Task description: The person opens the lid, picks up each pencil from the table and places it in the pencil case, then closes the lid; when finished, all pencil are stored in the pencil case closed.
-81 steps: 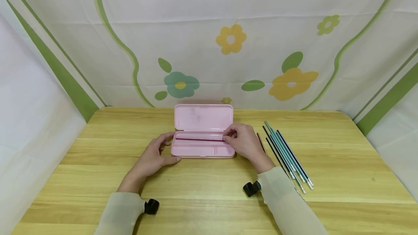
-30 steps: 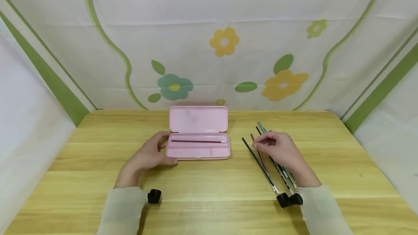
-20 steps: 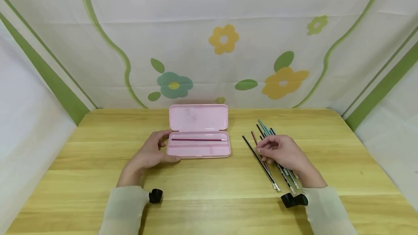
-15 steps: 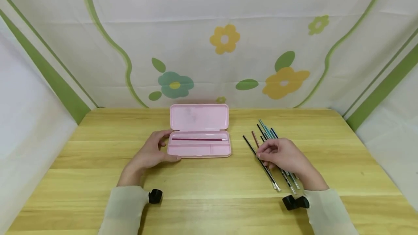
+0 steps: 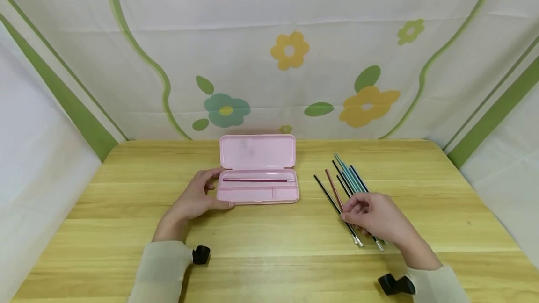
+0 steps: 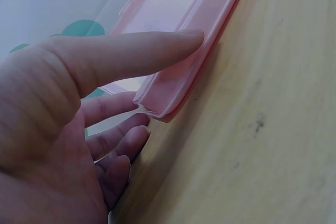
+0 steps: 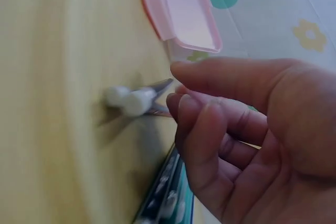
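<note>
The pink pencil case (image 5: 244, 195) lies on the wooden table (image 5: 261, 256) with its lid (image 5: 258, 152) raised, and one dark red pencil (image 5: 257, 180) rests along its far compartment. The left hand (image 5: 194, 200) is spread at the left end of the case, its thumb straight against the near wall. The right hand (image 5: 375, 214) is bent over the loose pencils, thumb and fingertips close together at the black pencil (image 5: 327, 194); whether they pinch it, I cannot tell. In my judgement, the main risk is here: the reddish pencil (image 5: 334, 189) seems to meet the black one near the erasers, so a pull on one could drag or roll the other. The teal pencils (image 5: 355, 182) are partly hidden by this hand, and a low knuckle could scatter them. A grip near the erasers may also let the long free end swing and knock against the case.
</note>
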Available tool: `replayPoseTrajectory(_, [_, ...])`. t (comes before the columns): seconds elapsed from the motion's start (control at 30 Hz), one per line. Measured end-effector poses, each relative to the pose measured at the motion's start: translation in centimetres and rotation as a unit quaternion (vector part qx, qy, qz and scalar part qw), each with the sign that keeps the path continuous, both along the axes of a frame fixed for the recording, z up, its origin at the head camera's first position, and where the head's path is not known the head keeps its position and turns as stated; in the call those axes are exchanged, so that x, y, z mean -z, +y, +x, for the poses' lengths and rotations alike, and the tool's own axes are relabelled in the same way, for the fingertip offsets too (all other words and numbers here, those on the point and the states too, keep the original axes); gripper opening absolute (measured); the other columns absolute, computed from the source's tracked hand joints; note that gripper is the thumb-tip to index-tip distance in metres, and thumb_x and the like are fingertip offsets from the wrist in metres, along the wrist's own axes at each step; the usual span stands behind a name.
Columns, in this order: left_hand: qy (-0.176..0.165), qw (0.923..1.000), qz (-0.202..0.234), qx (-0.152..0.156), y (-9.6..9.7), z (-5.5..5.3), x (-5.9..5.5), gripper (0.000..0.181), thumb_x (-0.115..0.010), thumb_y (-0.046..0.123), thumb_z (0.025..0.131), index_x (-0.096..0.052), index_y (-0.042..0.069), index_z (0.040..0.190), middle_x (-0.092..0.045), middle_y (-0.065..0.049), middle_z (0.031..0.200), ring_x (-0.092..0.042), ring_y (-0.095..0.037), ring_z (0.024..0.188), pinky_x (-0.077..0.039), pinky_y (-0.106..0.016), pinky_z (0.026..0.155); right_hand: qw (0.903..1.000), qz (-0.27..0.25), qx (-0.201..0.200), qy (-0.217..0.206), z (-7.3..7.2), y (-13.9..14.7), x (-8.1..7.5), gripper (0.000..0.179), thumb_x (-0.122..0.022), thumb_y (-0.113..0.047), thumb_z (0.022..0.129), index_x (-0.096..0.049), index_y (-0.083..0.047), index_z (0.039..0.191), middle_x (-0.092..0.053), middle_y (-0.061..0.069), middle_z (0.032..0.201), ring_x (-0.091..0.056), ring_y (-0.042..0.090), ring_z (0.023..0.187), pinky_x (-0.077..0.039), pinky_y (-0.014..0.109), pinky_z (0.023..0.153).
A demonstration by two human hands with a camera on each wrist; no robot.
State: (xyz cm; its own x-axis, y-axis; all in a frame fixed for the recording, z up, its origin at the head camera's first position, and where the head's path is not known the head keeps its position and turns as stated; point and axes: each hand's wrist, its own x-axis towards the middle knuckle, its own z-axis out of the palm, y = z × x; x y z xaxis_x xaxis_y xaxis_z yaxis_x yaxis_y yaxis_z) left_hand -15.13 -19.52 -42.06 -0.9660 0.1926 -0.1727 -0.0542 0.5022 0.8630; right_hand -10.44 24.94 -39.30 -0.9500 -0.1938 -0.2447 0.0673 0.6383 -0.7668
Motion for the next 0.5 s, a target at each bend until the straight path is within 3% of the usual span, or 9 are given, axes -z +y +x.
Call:
replayPoseTrajectory(0.27, [0.017,0.9998,-0.008,0.009,0.1,0.1,0.3,0.093,-0.097,0.024,0.078,-0.051,0.013,0.159,-0.043,-0.019,0.150,-0.041,-0.032,0.119,-0.039,-0.038,0.093,0.9999,-0.002,0.015,-0.001,2.5,1.3,0.7,0.028,-0.088,-0.028,0.091,-0.072,-0.007,0.101,-0.068,0.005,0.084,-0.063,0.015,0.061,-0.056,0.031,0.055])
replayPoseTrajectory(0.5, [0.017,0.9997,-0.015,-0.001,0.0,0.2,0.2,0.096,-0.098,0.025,0.077,-0.050,0.013,0.160,-0.044,-0.018,0.150,-0.043,-0.032,0.121,-0.041,-0.038,0.095,0.9998,-0.012,0.008,-0.011,2.6,1.3,1.2,0.035,-0.092,-0.025,0.086,-0.070,-0.004,0.103,-0.067,0.006,0.082,-0.064,0.015,0.061,-0.058,0.032,0.055])
